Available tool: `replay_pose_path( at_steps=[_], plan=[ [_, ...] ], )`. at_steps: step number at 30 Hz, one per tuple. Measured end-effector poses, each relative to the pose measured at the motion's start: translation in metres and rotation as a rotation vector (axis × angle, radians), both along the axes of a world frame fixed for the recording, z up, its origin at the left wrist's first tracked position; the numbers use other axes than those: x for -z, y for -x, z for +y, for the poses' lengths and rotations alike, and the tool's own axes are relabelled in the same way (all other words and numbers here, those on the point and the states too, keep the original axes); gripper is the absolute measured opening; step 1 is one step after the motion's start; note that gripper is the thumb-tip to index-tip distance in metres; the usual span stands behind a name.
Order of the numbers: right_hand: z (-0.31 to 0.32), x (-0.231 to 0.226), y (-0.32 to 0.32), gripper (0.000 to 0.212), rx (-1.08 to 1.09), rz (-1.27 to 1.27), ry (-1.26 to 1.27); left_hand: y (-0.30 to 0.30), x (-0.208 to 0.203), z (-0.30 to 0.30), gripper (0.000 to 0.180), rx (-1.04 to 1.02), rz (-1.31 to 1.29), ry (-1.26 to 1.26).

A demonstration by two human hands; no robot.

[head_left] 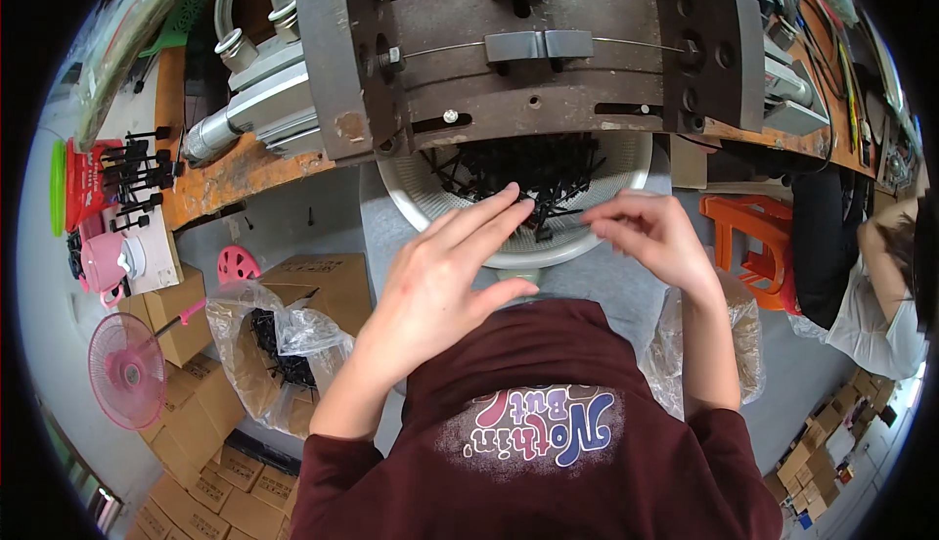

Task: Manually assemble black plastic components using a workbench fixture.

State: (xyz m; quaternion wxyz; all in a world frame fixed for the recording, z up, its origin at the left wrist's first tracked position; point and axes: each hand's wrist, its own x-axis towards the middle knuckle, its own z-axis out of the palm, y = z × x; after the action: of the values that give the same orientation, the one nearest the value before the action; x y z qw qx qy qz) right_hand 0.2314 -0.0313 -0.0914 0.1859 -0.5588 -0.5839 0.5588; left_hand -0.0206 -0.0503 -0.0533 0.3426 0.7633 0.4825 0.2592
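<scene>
Through the head view, I have the left hand (425, 281) reaching over the near rim of the white perforated basket (636, 170), fingers extended, thumb held apart, and I see nothing gripped in it. The right hand (660, 237) is curled, thumb and forefinger close together beside a slender black part (565, 213); I can't tell whether they pinch it. That part lies at the near side of the pile of black parts (523, 163) inside the basket. I judge the basket sits below the front edge of the steel fixture (533, 102) to keep the parts within easy reach. The slender part's long axis runs roughly left to right, one end toward the right fingertips; the pile points every way.
</scene>
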Motion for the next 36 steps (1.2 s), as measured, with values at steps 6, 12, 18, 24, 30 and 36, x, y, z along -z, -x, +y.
replay_pose_path(
  at_steps=[6,12,18,24,30,36],
  plan=[
    [-0.013,-0.027,0.008,0.009,0.238,0.657,0.317,-0.008,0.001,-0.015,0.041,0.176,-0.359,0.13],
    [-0.012,-0.045,0.021,0.007,0.351,0.918,0.317,-0.01,-0.016,-0.018,0.034,0.161,-0.343,-0.052],
    [-0.014,-0.055,0.034,0.011,0.398,0.79,0.044,-0.013,-0.02,-0.019,0.03,0.155,-0.292,-0.261],
    [-0.009,-0.068,0.036,0.013,0.4,0.684,-0.056,-0.012,-0.03,-0.019,0.028,0.153,-0.304,-0.274],
    [-0.005,-0.071,0.041,0.022,0.489,0.638,-0.164,-0.011,-0.036,-0.02,0.031,0.159,-0.355,-0.298],
    [-0.015,-0.074,0.049,0.023,0.428,0.865,-0.063,-0.011,-0.036,-0.016,0.032,0.227,-0.282,-0.36]
  ],
)
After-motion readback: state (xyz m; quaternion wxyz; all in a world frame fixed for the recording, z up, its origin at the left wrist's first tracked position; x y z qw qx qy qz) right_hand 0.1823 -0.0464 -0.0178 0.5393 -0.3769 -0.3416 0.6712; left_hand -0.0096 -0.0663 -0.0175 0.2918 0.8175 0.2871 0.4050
